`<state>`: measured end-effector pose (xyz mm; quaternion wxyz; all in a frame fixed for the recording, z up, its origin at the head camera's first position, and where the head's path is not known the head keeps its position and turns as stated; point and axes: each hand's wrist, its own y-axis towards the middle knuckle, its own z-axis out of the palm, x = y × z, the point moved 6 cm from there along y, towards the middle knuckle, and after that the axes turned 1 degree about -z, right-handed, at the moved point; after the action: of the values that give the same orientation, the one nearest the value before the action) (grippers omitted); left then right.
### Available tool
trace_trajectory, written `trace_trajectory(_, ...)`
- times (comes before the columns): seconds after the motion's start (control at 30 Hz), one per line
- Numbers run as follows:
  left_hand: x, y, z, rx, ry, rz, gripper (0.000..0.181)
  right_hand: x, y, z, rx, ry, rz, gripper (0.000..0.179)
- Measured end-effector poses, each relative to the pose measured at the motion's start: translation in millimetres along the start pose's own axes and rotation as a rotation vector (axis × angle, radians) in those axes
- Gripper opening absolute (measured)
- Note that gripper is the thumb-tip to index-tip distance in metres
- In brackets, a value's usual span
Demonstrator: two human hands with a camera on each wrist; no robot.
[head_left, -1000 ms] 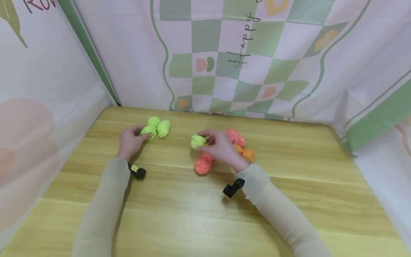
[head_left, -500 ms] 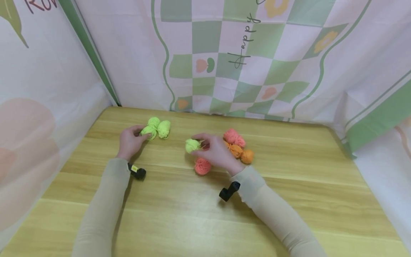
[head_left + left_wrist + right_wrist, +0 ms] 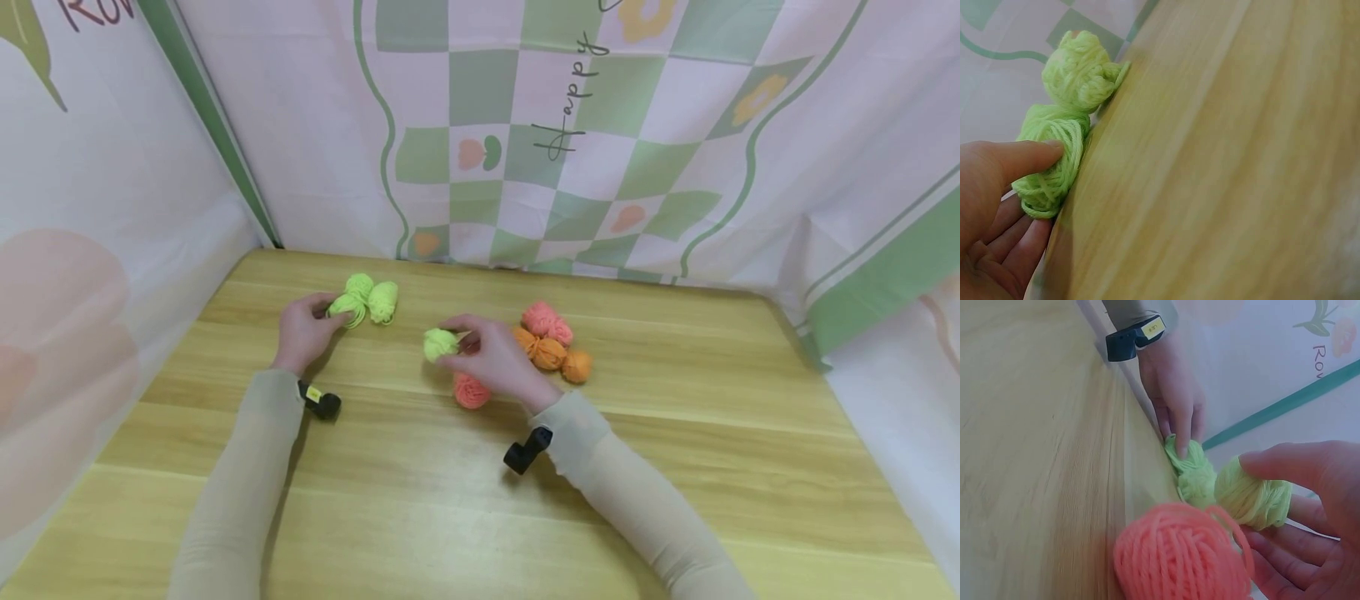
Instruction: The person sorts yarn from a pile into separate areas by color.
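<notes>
Yellow yarn [image 3: 439,345] is pinched in the half-closed right hand [image 3: 491,357], the left hand [image 3: 304,332] likewise pinches green yarn [image 3: 349,302] at ten o'clock on the bench [image 3: 420,492], so this looks like sorting, probably needing a gentle carry there next.

lime yarn [image 3: 439,344], coral yarn [image 3: 472,392], checked cloth [image 3: 570,150]

Head view's got wood-grain surface [image 3: 420,508] at 6 o'clock, checked cloth [image 3: 480,87] with "Happy" lettering [image 3: 573,86] up at 12, pale cloth [image 3: 112,158] with a pink blotch [image 3: 60,317] around 9, green stripe [image 3: 885,273] at 3.
</notes>
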<state>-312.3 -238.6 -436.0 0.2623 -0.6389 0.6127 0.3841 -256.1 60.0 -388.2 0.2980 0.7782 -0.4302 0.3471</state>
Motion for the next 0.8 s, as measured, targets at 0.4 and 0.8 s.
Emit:
trace_trajectory(0.4, 0.5, 0.0, -1.1, -0.002, 0.006, -0.003, 0.04, 9.5, 12.0, 15.4, 0.015, 0.033, 0.032, 0.049)
trace_trajectory(0.8, 2.9, 2.3, 0.3, -0.008, 0.003, 0.014, 0.041, 13.9, 32.0, 50.0, 0.036, 0.126, 0.074, 0.051)
